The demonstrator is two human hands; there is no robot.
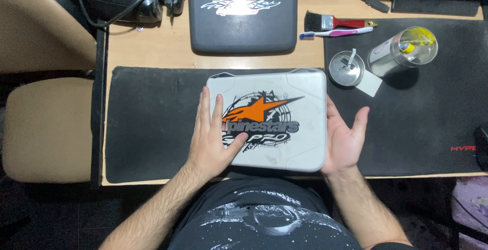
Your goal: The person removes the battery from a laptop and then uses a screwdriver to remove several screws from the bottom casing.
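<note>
Head view: two bare hands frame a pale grey case lid on the counter.

Left hand (211,140) lies flat on the case lid (284,128), grip spread, fingers on its orange-and-black graphic. Right hand (344,139) cups the lid's right edge, grip open (palm turned inward). Beyond the right grip stand a round metal tin (346,68) and a clear jar (404,50); a dark case (242,16) lies beyond the lid.
</note>
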